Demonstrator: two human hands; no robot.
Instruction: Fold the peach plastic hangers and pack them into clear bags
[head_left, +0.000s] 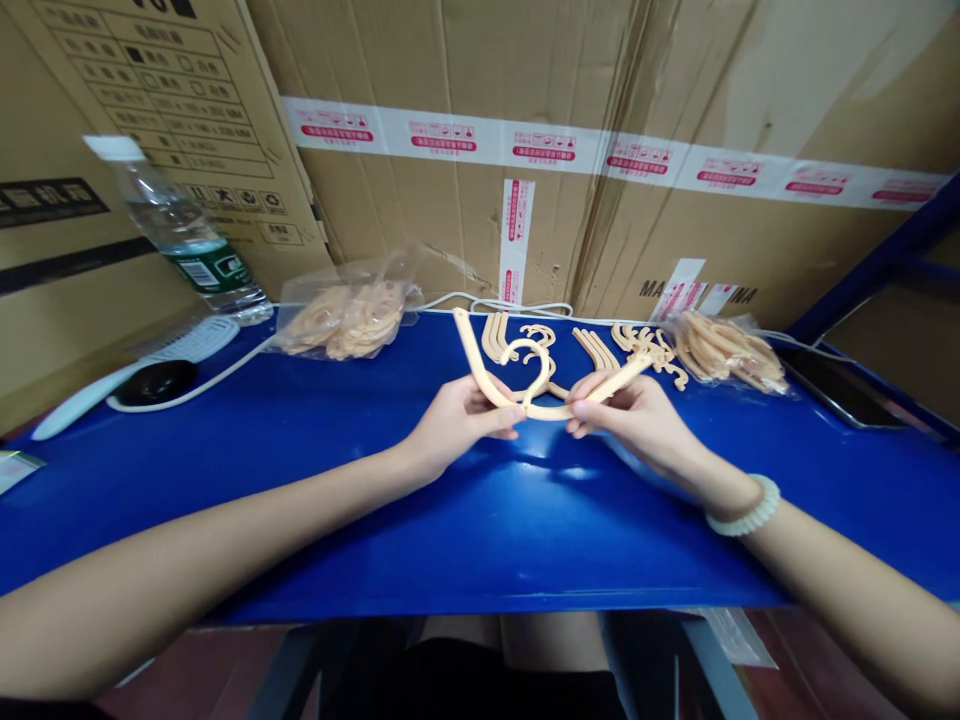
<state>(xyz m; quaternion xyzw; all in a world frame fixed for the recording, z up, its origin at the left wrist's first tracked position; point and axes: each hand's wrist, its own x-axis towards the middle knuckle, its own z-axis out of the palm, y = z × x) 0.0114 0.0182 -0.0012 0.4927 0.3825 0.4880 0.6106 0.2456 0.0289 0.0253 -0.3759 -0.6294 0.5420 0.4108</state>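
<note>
Both my hands hold one cream plastic hanger [537,385] just above the blue table [360,470]. My left hand [459,418] pinches its left arm near the centre. My right hand [636,415], with a pale bead bracelet on the wrist, pinches the right arm. The hanger's hook curls up between the two hands, and its arms spread in a V toward the back. Just behind it lie loose cream hanger parts [592,347], arms and hooks, in small groups.
A clear bag of cream parts [346,318] lies at the back left, another bag [721,350] at the back right. A water bottle [182,236], a white handheld fan [127,368] and a black puck sit far left. Taped cardboard boxes [570,150] wall the back. A phone [840,393] lies far right.
</note>
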